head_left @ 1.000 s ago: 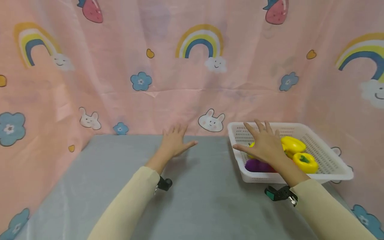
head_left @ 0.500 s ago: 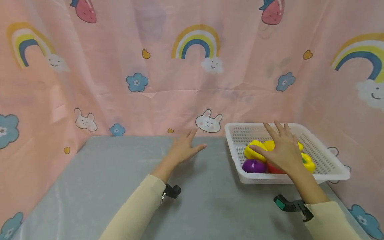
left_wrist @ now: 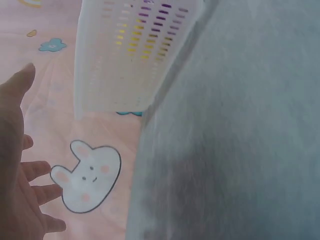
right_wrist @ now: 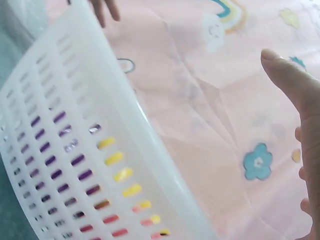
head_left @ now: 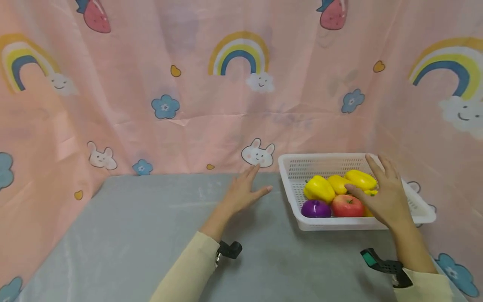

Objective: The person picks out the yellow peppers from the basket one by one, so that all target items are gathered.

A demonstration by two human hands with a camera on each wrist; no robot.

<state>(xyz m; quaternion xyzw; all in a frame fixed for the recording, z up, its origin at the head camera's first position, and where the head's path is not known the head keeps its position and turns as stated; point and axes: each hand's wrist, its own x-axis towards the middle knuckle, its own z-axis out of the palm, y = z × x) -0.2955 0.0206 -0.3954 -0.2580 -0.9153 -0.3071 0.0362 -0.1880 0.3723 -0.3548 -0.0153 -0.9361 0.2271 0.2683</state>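
Observation:
A white slotted plastic basket (head_left: 292,205) stands on the right of the table. Inside it lie a purple round vegetable (head_left: 316,208), a red apple (head_left: 348,206), a yellow bell pepper (head_left: 319,188) and more yellow pieces, among them a long one (head_left: 361,179). My right hand (head_left: 390,197) is spread above the basket's right side, covering part of its contents. Left of the basket, my left hand (head_left: 241,193) hovers over the table, fingers extended and holding nothing. In the left wrist view the basket wall (left_wrist: 120,75) shows beyond the thumb; the right wrist view shows its slotted side (right_wrist: 65,135).
A grey cloth covers the table (head_left: 151,243). Behind and at both sides hangs a pink curtain (head_left: 211,134) printed with rainbows, flowers and rabbits. Each wrist wears a black camera mount, seen on the left wrist (head_left: 229,250) and right wrist (head_left: 385,264).
Both hands have moved to the right, the right hand across the basket, uncovering the apple and yellow pieces. The view has shifted slightly right. The basket's contents look unmoved.

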